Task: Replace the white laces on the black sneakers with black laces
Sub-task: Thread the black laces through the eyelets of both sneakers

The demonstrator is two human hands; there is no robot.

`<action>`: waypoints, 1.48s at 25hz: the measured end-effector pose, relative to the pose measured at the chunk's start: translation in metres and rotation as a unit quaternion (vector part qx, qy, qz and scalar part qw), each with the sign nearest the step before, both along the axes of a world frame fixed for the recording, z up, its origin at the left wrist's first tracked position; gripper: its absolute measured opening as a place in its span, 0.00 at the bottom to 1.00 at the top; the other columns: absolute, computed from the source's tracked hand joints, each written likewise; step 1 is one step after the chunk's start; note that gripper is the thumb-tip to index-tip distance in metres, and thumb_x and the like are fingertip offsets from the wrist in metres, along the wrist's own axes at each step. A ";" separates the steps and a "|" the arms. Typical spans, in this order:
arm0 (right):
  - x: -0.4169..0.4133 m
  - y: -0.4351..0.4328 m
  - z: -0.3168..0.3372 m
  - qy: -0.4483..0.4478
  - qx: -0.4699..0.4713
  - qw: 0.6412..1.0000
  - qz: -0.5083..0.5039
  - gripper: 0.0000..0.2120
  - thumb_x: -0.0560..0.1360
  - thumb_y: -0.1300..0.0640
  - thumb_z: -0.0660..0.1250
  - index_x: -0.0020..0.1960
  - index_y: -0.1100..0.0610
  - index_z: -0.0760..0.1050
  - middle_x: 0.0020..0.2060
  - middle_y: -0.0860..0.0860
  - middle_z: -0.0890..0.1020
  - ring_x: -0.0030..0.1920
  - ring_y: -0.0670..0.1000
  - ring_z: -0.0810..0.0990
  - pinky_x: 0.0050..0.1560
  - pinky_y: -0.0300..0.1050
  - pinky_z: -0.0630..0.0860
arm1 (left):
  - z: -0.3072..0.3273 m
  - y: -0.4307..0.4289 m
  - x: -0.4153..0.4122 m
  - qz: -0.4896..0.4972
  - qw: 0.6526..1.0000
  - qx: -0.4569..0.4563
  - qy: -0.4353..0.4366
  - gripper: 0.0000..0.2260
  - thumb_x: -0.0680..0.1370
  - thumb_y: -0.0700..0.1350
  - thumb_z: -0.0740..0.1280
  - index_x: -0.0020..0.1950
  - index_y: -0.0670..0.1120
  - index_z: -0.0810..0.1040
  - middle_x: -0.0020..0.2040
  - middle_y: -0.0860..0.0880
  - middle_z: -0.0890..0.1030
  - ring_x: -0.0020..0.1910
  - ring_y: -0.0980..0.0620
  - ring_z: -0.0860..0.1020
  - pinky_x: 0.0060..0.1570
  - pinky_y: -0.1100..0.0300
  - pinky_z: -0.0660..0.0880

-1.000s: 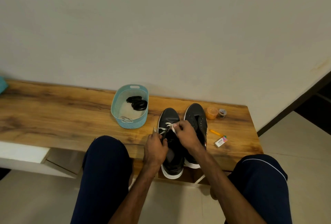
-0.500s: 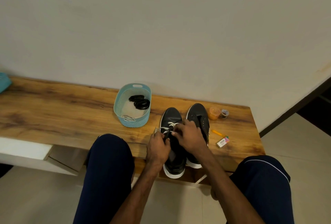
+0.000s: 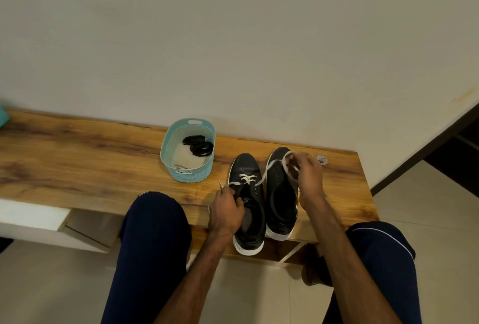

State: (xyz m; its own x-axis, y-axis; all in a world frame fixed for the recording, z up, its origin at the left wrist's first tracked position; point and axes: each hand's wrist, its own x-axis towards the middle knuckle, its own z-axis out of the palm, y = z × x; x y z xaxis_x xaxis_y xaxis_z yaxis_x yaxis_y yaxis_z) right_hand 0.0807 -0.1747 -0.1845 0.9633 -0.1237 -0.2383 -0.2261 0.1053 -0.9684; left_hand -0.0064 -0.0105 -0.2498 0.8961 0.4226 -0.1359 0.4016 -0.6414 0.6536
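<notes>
Off-white wall (image 3: 233,38) fills the upper half of the view, and under it a long wooden bench top with a warm brown grain (image 3: 77,168) runs from the left edge to a corner on the right. A seated person's legs in navy trousers (image 3: 153,233) frame the bench's near edge, one knee on each side. Between the knees two black sneakers with white soles stand side by side on the bench, toes toward the wall: the left sneaker (image 3: 246,165) has a flat white lace (image 3: 267,173) crossed through only its eyelets nearest the toe, and the right sneaker (image 3: 280,194) has bare eyelets. To their left, near but apart, stands an oval teal plastic basket with a woven-pattern wall (image 3: 191,177); coiled black laces (image 3: 198,146) lie inside at its far end, with something pale beside them. The left hand (image 3: 226,209) is curled at the left sneaker's outer side, pinching one end of the white lace, whose tip sticks up above the knuckles. The right hand (image 3: 308,176) is raised over the right sneaker's toe, its fingers pinching the lace's other end in a loop, so the strand runs taut to the left sneaker's eyelets. A small round pale object (image 3: 322,160) sits just beyond the right hand.
</notes>
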 end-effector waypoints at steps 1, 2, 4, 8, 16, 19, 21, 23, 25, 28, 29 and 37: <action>-0.004 0.002 -0.002 0.009 -0.068 0.996 0.054 0.10 0.80 0.57 0.63 0.43 0.56 0.79 0.38 0.51 0.83 0.39 0.49 0.79 0.41 0.43 0.74 | 0.001 -0.001 -0.001 -0.007 1.000 0.003 -0.001 0.12 0.79 0.45 0.66 0.62 0.44 0.73 0.57 0.47 0.77 0.55 0.50 0.77 0.56 0.55 0.75; -0.006 0.006 -0.003 0.014 -0.093 0.990 0.107 0.10 0.80 0.58 0.63 0.42 0.58 0.79 0.37 0.52 0.84 0.37 0.49 0.78 0.40 0.43 0.74 | 0.003 -0.002 -0.002 -0.018 1.000 0.010 -0.002 0.13 0.79 0.44 0.66 0.63 0.45 0.72 0.58 0.47 0.77 0.55 0.49 0.77 0.57 0.53 0.76; -0.005 0.011 0.001 0.014 -0.042 0.985 0.164 0.10 0.81 0.58 0.62 0.44 0.60 0.79 0.40 0.54 0.85 0.37 0.50 0.79 0.39 0.43 0.74 | 0.005 -0.003 -0.004 -0.047 0.998 0.030 -0.002 0.13 0.79 0.43 0.65 0.64 0.45 0.71 0.58 0.46 0.76 0.56 0.48 0.77 0.58 0.49 0.77; 0.013 0.006 0.010 -0.048 0.144 0.979 0.135 0.10 0.83 0.57 0.61 0.57 0.60 0.78 0.56 0.54 0.84 0.53 0.51 0.83 0.45 0.42 0.78 | 0.007 0.000 -0.003 -0.075 0.996 0.056 0.013 0.14 0.79 0.43 0.66 0.64 0.46 0.71 0.59 0.47 0.77 0.56 0.48 0.77 0.57 0.50 0.77; 0.004 0.005 -0.026 -0.167 -0.482 0.827 0.238 0.23 0.81 0.61 0.60 0.75 0.52 0.67 0.69 0.53 0.75 0.66 0.55 0.74 0.62 0.56 0.75 | 0.005 -0.005 0.017 -0.132 0.977 0.168 -0.011 0.23 0.79 0.46 0.66 0.73 0.52 0.64 0.68 0.46 0.69 0.62 0.48 0.73 0.56 0.54 0.78; -0.009 0.011 -0.032 -0.192 -0.504 0.822 0.184 0.19 0.79 0.60 0.65 0.69 0.53 0.70 0.63 0.52 0.73 0.60 0.54 0.74 0.56 0.51 0.77 | 0.002 -0.006 0.028 -0.142 0.978 0.155 -0.010 0.20 0.80 0.41 0.65 0.71 0.51 0.68 0.66 0.45 0.70 0.59 0.48 0.76 0.55 0.55 0.78; -0.017 0.015 -0.035 -0.134 -0.466 0.843 0.233 0.13 0.77 0.53 0.69 0.60 0.52 0.73 0.55 0.50 0.75 0.55 0.52 0.75 0.54 0.48 0.76 | 0.000 -0.008 0.032 -0.135 0.976 0.169 -0.017 0.16 0.80 0.42 0.64 0.68 0.49 0.70 0.63 0.46 0.72 0.54 0.48 0.77 0.51 0.55 0.78; -0.024 0.018 -0.040 -0.053 -0.480 0.808 0.338 0.18 0.74 0.46 0.72 0.58 0.52 0.72 0.52 0.49 0.78 0.53 0.52 0.78 0.54 0.51 0.77 | -0.001 -0.007 0.036 -0.101 0.982 0.155 -0.032 0.11 0.80 0.43 0.64 0.63 0.49 0.71 0.58 0.47 0.74 0.50 0.49 0.77 0.47 0.55 0.78; -0.026 0.019 -0.045 -0.049 -0.542 0.755 0.366 0.24 0.72 0.41 0.73 0.59 0.53 0.72 0.53 0.50 0.80 0.54 0.53 0.79 0.53 0.52 0.77 | -0.002 -0.004 0.039 -0.042 0.995 0.077 -0.043 0.06 0.79 0.43 0.65 0.55 0.49 0.72 0.51 0.48 0.76 0.46 0.51 0.76 0.41 0.57 0.75; -0.023 0.019 -0.047 -0.052 -0.554 0.756 0.345 0.23 0.70 0.40 0.74 0.57 0.51 0.73 0.50 0.48 0.81 0.50 0.51 0.80 0.47 0.47 0.75 | 0.000 0.008 0.043 0.074 0.984 -0.164 -0.016 0.02 0.80 0.43 0.63 0.51 0.48 0.70 0.47 0.46 0.78 0.41 0.52 0.76 0.34 0.56 0.76; -0.022 0.019 -0.048 -0.046 -0.549 0.761 0.344 0.22 0.70 0.40 0.74 0.57 0.51 0.74 0.49 0.48 0.81 0.49 0.50 0.80 0.46 0.47 0.75 | 0.004 0.012 0.044 0.109 0.951 -0.290 0.002 0.02 0.81 0.42 0.61 0.53 0.47 0.71 0.49 0.46 0.79 0.44 0.50 0.78 0.36 0.51 0.80; -0.024 0.018 -0.047 -0.058 -0.547 0.766 0.333 0.19 0.72 0.42 0.73 0.56 0.52 0.76 0.50 0.49 0.83 0.50 0.52 0.81 0.47 0.47 0.76 | 0.014 -0.001 0.032 -0.147 0.973 0.161 -0.075 0.21 0.81 0.48 0.64 0.74 0.51 0.65 0.67 0.49 0.70 0.59 0.50 0.75 0.51 0.55 0.77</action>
